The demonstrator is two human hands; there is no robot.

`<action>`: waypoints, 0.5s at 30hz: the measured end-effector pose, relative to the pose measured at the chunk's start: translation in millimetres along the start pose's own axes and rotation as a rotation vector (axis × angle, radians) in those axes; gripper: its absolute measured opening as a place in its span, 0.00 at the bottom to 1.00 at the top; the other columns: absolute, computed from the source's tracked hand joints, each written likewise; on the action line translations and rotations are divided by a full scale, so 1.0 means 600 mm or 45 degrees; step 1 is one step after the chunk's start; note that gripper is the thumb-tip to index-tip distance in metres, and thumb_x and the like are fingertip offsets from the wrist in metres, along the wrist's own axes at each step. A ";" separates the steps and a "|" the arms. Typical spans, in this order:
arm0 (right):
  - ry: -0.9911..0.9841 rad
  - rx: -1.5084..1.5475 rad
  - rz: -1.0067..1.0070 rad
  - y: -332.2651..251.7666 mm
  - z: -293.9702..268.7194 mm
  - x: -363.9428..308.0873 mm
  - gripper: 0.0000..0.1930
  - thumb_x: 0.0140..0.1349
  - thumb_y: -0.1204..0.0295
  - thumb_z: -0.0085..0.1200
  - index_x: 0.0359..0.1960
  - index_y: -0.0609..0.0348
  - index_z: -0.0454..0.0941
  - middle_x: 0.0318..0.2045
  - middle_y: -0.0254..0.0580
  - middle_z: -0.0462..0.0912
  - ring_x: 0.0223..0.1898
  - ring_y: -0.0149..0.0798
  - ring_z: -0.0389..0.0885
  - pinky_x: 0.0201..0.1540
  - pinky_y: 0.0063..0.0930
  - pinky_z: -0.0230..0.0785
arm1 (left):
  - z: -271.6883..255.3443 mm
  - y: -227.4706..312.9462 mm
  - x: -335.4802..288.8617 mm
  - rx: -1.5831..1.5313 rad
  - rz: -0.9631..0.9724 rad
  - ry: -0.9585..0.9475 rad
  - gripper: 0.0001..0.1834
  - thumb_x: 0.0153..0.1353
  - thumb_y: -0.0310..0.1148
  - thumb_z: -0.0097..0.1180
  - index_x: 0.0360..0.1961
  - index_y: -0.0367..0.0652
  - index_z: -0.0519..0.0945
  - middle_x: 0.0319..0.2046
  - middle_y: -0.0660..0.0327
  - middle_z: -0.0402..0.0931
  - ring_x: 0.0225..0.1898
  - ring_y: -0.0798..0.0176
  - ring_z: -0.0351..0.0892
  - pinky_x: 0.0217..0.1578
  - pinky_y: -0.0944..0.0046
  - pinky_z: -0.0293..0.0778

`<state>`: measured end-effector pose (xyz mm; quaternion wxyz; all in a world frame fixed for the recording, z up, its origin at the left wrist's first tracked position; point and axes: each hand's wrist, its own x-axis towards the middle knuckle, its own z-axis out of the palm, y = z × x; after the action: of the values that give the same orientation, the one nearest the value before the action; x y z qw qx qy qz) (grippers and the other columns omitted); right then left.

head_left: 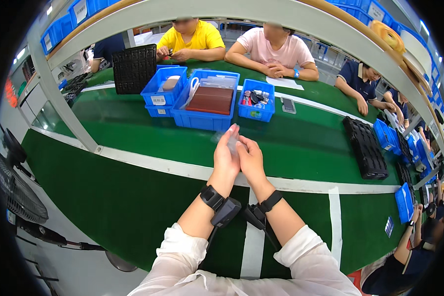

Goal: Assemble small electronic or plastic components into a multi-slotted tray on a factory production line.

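My left hand [225, 157] and my right hand [252, 159] reach forward over the green work table [301, 143], palms turned toward each other. Their fingers stretch forward and lie close together. Between them is a thin, see-through piece that looks like clear plastic film [233, 143]; its exact shape is blurred. Just beyond my fingertips stands a blue bin [202, 120] holding a brown-red flat case [210, 100], a clear box and a white-handled tool. Each wrist wears a black strap with a dark device.
A smaller blue bin [256, 114] with small items and a grey phone-like device [288, 105] sit right of the large bin. Stacked blue bins [159, 100] and a black tray [134, 69] stand left. Black trays [365, 148] lie right; a fan [19, 190] is left. People sit opposite.
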<state>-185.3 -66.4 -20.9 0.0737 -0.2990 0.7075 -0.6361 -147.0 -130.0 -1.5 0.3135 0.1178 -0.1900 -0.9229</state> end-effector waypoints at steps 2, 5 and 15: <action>0.025 0.016 0.039 -0.009 0.012 -0.003 0.15 0.57 0.70 0.46 0.44 0.65 0.72 0.43 0.51 0.73 0.46 0.44 0.72 0.50 0.30 0.61 | -0.007 0.010 -0.005 -0.018 -0.019 0.060 0.20 0.62 0.34 0.42 0.54 0.37 0.64 0.55 0.56 0.62 0.56 0.62 0.60 0.55 0.62 0.57; -0.005 0.089 0.000 0.001 0.016 -0.002 0.13 0.57 0.70 0.46 0.41 0.64 0.73 0.41 0.50 0.74 0.43 0.42 0.73 0.47 0.30 0.63 | -0.015 0.000 -0.005 0.045 0.034 -0.041 0.23 0.63 0.34 0.38 0.58 0.38 0.58 0.56 0.55 0.60 0.57 0.61 0.58 0.57 0.62 0.55; 0.071 0.319 0.064 0.009 -0.001 0.000 0.11 0.48 0.77 0.58 0.33 0.67 0.73 0.29 0.42 0.78 0.31 0.29 0.75 0.35 0.21 0.67 | -0.030 -0.013 -0.007 0.108 -0.198 -0.217 0.22 0.64 0.37 0.32 0.55 0.35 0.59 0.55 0.52 0.61 0.55 0.58 0.61 0.56 0.59 0.57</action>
<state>-187.5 -65.5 -26.2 0.1068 -0.2520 0.6315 -0.7255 -141.9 -126.5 -20.8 0.2184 0.0663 -0.2451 -0.9423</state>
